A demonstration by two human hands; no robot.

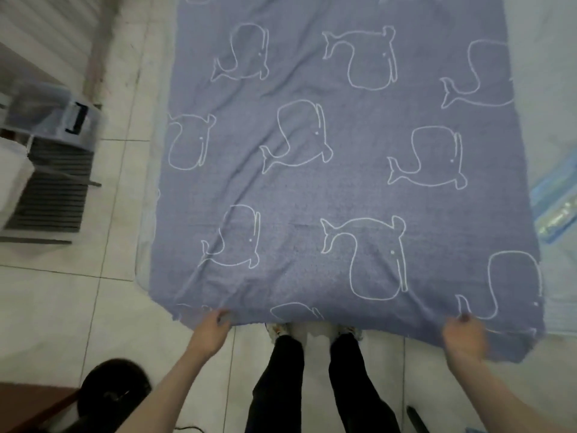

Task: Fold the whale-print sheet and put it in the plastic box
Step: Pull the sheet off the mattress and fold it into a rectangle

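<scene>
The sheet (337,170) was spread flat ahead of both hands, its near edge pinched by left hand (215,329) and right hand (465,339), set well apart. Edge should be lifted evenly, carried forward onto the far edge. The box (46,115) sat far left of left hand.

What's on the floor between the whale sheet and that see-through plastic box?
In the head view, only bare pale floor tiles separate the whale-print sheet from the plastic box.
</scene>
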